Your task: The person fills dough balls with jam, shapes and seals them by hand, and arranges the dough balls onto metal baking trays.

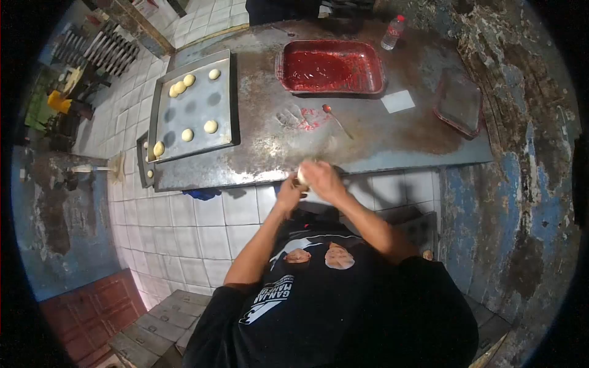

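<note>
Both hands are shaping a dough ball [302,176] at the table [368,144] edge: left hand [288,193] and right hand [323,181] are cupping it, grip closed around it. Judging by the baking tray [161,116] of dough pieces [210,126] far to the left of the grip, placing there is coming next.

Worn metal surface [264,156], scuffed and stained, set against tiled floor. On the far left, a flat baking tray [224,132] with seven pale dough balls [210,126] scattered across it, overhanging a second, darker tray [143,162] at the edge. Top centre, a red rectangular pan [288,64] smeared with red filling. Just below it, a smear of red jam [313,118] and a spoon [336,119] lying flat. Right of that, a white square of paper [397,101]. Further right, a dark lid or dish with red rim [459,102]. Up top, a small plastic bottle [392,32], red cap, standing.
</note>
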